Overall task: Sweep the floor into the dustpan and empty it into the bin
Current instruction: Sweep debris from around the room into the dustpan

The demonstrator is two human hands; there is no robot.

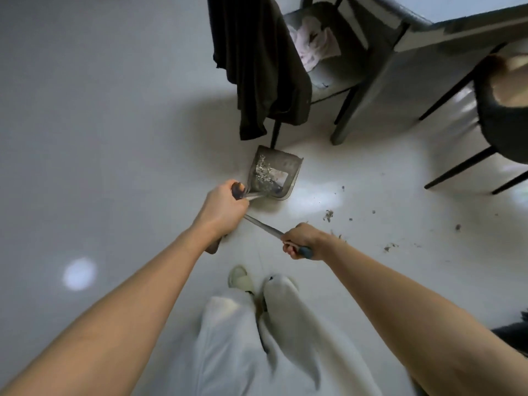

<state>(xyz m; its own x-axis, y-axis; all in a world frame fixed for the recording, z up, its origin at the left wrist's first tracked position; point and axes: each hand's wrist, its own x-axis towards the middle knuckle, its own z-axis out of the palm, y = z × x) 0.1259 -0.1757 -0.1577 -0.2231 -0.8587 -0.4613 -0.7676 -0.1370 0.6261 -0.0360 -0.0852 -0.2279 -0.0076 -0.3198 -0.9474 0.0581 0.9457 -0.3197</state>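
Our dustpan (273, 174) sits on the pale floor (114, 110) just in front of us, at the foot of a chair (328, 67) draped with a dark garment (257, 67), its mouth seeming to face our right. Inside it lies a small heap of grey dust and crumbs (263, 171), gathered toward its left half; the rest of the pan looks bare. Our left hand (223, 208) is curled tight round the top of what seems to be the dustpan's upright handle (237, 190) — blur makes the join hard to read. Our right hand (300, 241) grips a slim metal broom handle (264, 224), fingers wrapped round it near its blue grip; the shaft runs up-left and passes behind the left hand. The broom head is hidden, so we cannot tell where the bristles rest

We judge the sweeping step to be partly done: more debris (328, 215) lies scattered on the floor to the right of the pan, well apart from it. The next move calls for drawing those specks toward the pan's mouth while we hold the pan steady — no bin is in view yet. A table (457, 32) stands beyond the chair, and our light trousers (243, 338) fill the bottom of the view
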